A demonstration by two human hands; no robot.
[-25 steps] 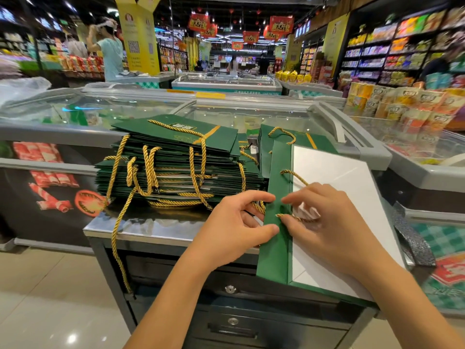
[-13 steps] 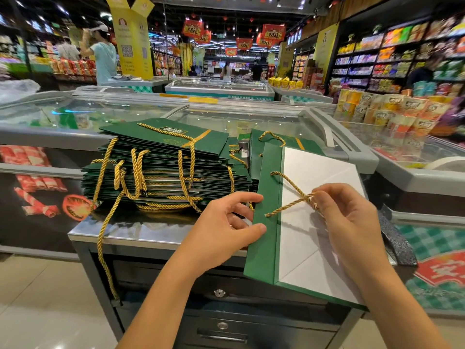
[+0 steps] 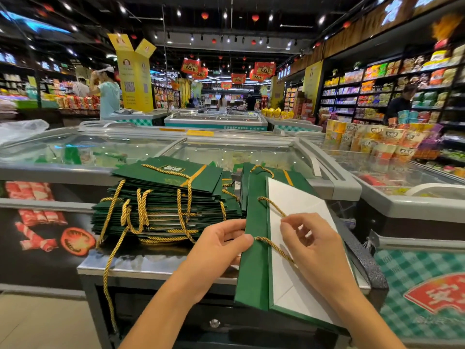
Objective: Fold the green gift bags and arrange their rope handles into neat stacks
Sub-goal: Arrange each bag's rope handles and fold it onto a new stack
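A flattened green gift bag [image 3: 254,260] lies in front of me on a metal counter [image 3: 141,265], its white base panel facing up. My left hand [image 3: 221,248] grips the bag's left edge, thumb pressing on it where the gold rope handle [image 3: 271,207] enters. My right hand [image 3: 314,245] pinches that rope above the white panel, lifting it in a loop. To the left sits a tall stack of folded green bags [image 3: 166,197] with gold ropes hanging off its front. A second, lower pile of green bags [image 3: 294,176] lies behind the one I hold.
Glass-topped chest freezers [image 3: 226,149] stand right behind the counter and to the right. One gold rope [image 3: 108,280] dangles off the counter's left front edge toward the floor. A dark strap [image 3: 362,260] lies along the counter's right edge. Shoppers stand far off among shelves.
My right hand has pulled the gold rope up and further out over the white panel. My left hand shifted onto the bag's left edge. The camera tilted up slightly.
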